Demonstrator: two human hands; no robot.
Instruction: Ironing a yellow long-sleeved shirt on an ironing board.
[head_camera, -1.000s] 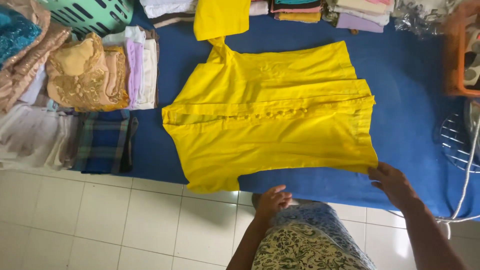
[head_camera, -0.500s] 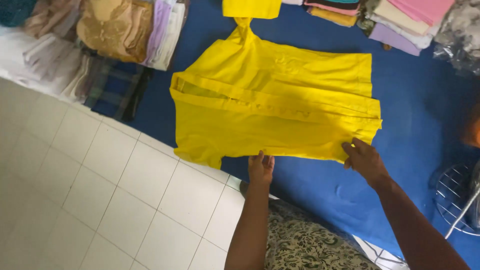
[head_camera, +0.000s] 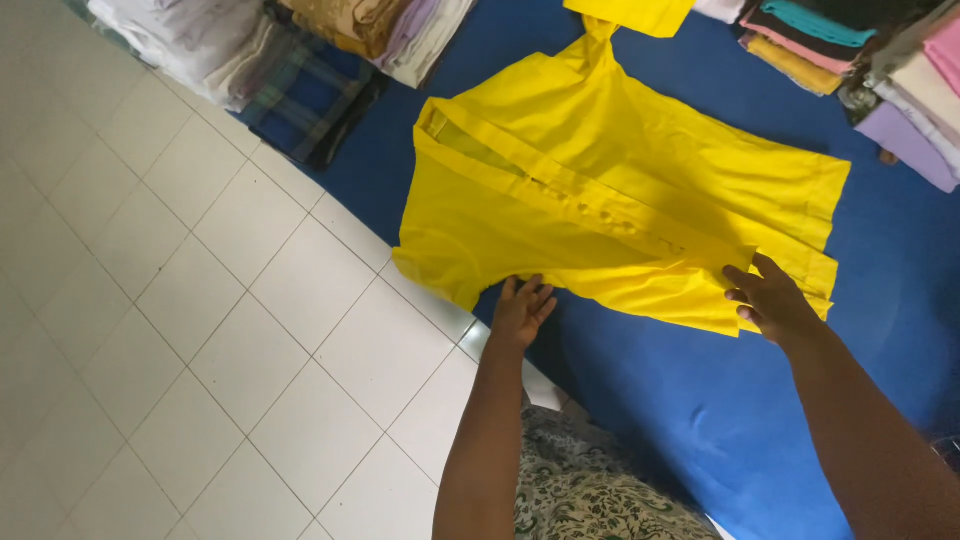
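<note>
My left hand and right hand pinch the yellow shirt hem; its overhanging sleeve could drag it off the blue table.

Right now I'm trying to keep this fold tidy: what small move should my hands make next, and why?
Probably lift the near edge of the yellow shirt and carry it toward the far side. The left hand and right hand both sit at that edge, and the shirt lies flat on the blue cloth.

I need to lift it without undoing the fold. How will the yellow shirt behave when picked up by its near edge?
The yellow shirt looks thin and wrinkled, so it would probably sag and unfold. Probably light. It may slide on the blue cloth.
</note>
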